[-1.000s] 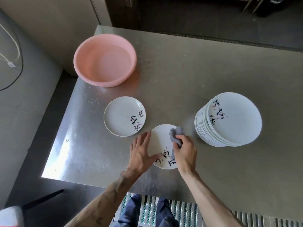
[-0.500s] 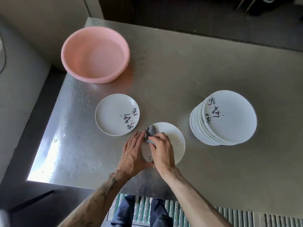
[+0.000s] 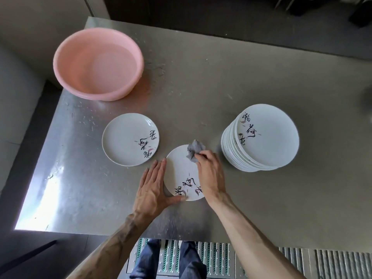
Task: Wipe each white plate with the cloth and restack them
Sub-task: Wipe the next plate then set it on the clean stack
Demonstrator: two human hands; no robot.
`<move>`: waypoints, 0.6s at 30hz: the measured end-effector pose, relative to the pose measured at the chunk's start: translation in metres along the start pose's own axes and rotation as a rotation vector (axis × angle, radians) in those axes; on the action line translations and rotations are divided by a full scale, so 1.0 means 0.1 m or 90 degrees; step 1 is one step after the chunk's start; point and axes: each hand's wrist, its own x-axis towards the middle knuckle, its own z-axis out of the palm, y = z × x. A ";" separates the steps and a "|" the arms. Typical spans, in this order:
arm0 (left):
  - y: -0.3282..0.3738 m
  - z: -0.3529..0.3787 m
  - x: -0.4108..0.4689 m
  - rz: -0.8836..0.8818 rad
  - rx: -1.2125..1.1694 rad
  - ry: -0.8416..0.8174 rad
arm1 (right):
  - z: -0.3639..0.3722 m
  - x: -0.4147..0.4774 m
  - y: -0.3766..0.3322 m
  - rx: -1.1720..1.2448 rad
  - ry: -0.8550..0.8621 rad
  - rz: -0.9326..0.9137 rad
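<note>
A white plate (image 3: 179, 170) with black brush writing lies flat near the table's front edge. My left hand (image 3: 153, 188) lies flat along its left rim, fingers straight and thumb on the near edge. My right hand (image 3: 211, 174) grips a crumpled grey cloth (image 3: 194, 150) and presses it on the plate's far right part. A single white plate (image 3: 124, 139) lies to the left. A tall stack of white plates (image 3: 267, 141) stands at the right.
A pink plastic basin (image 3: 96, 63) sits at the table's far left corner. The steel table (image 3: 201, 81) ends at its left edge and at the front edge near my legs. A ribbed floor grate (image 3: 302, 262) runs below the front edge.
My right hand has swept the cloth from the plate's far left rim to its far right part. The left hand stays at the plate's left rim. The camera view has shifted slightly.
</note>
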 end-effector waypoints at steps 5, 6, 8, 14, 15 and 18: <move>0.03 -0.03 0.01 0.001 -0.010 -0.012 | 0.03 -0.21 0.05 0.016 0.045 0.064; 0.03 -0.03 0.02 0.003 -0.010 -0.015 | 0.06 -0.16 0.00 0.030 0.031 0.068; 0.04 -0.04 0.02 0.005 -0.012 -0.011 | 0.12 -0.07 -0.15 0.049 -0.011 0.051; 0.07 -0.04 0.01 0.036 -0.014 0.051 | 0.28 -0.33 -0.52 0.113 -0.098 -0.066; 0.07 -0.03 0.01 0.042 -0.009 0.057 | 0.27 -0.41 -0.49 0.114 -0.104 -0.080; 0.04 -0.02 0.01 0.047 0.012 0.042 | 0.20 -0.55 -0.30 0.097 -0.146 -0.118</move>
